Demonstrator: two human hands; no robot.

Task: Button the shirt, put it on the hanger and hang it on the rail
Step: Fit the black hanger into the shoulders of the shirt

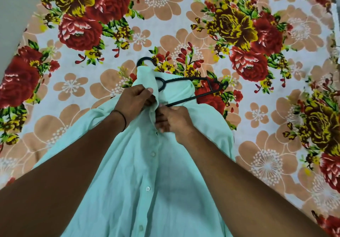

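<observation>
2 bare hands pinch the pale mint-green cotton shirt (147, 181) at its top placket: left hand (135, 100), right hand (171, 120). It lies on the floral bedsheet (257, 108), black plastic hanger (193, 88) partly inside its collar.

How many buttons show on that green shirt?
3, down the shirt front: one below the hands, one mid-way, one near the bottom edge. Others may hide under the hands.
</observation>
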